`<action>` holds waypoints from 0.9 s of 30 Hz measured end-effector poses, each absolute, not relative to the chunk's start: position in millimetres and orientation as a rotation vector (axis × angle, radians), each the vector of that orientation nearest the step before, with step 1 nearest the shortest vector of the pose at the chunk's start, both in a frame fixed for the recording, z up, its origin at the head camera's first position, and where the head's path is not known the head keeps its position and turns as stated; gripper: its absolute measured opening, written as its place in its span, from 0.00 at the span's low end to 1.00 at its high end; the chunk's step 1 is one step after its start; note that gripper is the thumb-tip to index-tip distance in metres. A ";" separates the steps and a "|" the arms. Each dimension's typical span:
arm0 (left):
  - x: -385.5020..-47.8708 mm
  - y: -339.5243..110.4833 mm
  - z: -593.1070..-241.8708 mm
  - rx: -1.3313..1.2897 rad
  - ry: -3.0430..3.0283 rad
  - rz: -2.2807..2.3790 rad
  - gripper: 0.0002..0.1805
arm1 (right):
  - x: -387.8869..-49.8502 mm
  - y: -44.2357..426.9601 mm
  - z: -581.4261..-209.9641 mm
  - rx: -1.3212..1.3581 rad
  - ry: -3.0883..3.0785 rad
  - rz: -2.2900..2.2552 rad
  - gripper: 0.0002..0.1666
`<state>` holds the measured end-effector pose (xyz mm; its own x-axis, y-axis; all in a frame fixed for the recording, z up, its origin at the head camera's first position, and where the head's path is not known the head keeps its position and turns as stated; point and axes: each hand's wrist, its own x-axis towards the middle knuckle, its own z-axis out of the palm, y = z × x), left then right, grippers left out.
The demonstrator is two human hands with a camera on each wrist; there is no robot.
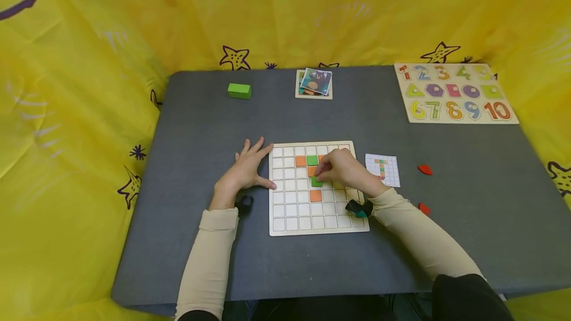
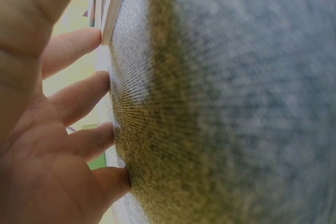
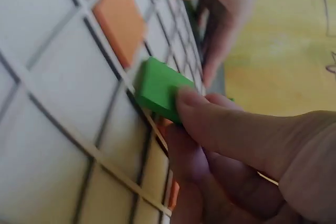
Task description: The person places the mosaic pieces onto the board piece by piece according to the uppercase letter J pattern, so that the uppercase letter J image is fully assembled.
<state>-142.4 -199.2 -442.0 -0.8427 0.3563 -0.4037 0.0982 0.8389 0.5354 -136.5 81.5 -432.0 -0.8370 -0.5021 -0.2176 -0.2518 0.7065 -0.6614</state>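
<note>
A wooden grid board (image 1: 291, 210) with white squares lies on the table. My right hand (image 1: 343, 168) pinches a green square tile (image 3: 160, 88) between thumb and fingers, just over the board between orange tiles. One orange tile (image 1: 315, 195) sits in a cell nearer me; another green tile (image 1: 312, 160) and an orange tile (image 1: 301, 161) lie farther up. Part of the board is hidden under the right hand. Spread out at the board's left edge, my left hand (image 1: 244, 172) touches the rim with thumb and index finger, its other fingertips on the table.
A pattern card (image 1: 390, 170) lies right of the board, with two red pieces (image 1: 425, 169) beyond it. Toward the back are a green block (image 1: 239, 91), picture cards (image 1: 315, 82) on a wooden tray, and a number puzzle (image 1: 464, 100). Yellow cloth (image 1: 285, 14) hangs around the table.
</note>
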 end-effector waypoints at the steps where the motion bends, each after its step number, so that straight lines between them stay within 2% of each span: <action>1: -142.4 -198.9 -441.9 0.337 2.517 0.694 0.64 | -135.3 79.3 -432.9 -0.590 2.537 -0.896 0.03; 12: -141.7 -198.0 -442.1 0.355 2.522 0.697 0.64 | -124.1 66.6 -435.6 -0.574 2.695 -0.769 0.07; 16: -140.6 -200.3 -443.7 0.336 2.526 0.697 0.64 | -125.0 69.8 -431.9 -0.596 2.717 -0.719 0.04; 19: -140.2 -202.4 -444.6 0.325 2.527 0.701 0.65 | -128.5 90.9 -427.9 -0.530 2.760 -0.760 0.02; 27: -141.7 -203.8 -444.5 0.335 2.528 0.699 0.64 | -123.6 194.6 -418.8 -0.106 2.860 -0.678 0.12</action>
